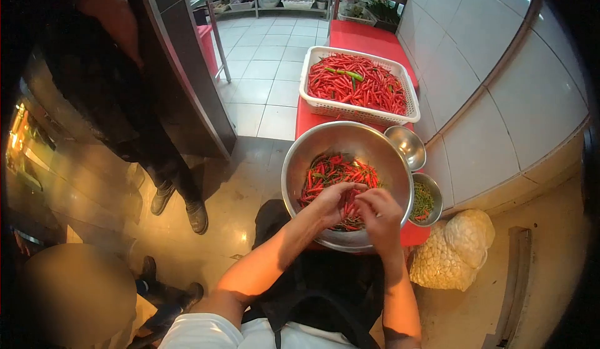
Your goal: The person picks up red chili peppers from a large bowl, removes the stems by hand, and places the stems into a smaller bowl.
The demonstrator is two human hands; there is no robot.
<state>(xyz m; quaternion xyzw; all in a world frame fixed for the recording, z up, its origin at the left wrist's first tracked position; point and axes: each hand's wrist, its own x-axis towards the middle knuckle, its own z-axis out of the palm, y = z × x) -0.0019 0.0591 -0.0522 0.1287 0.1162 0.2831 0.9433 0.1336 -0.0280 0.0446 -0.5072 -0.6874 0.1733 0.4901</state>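
Chillies (337,171), red with green stalks, lie heaped in a large steel bowl (312,155) that stands at the near end of a red desk (362,36), just in front of the person's body. Both hands are inside this bowl, close together over the near part of the heap. The left hand (334,202) has its fingers curled around a few chillies. The right hand (381,214) is just beside it, fingers bent down toward the same spot; whether it grips a pod cannot be told, as the back of the hand hides the fingertips.

Beyond the large bowl, farther along the desk, a white plastic basket (409,93) holds a deep layer of red chillies with a few green ones on top. Right of the large bowl and touching its rim stand two small steel bowls: the farther one (406,146) shows only bare metal, and the nearer one (425,199) contains green stalks and some red scraps. On the floor to the right of the desk, against the tiled wall, lies a clear bag (453,249) of pale lumpy contents. At left another person stands on the floor in dark shoes (181,205).
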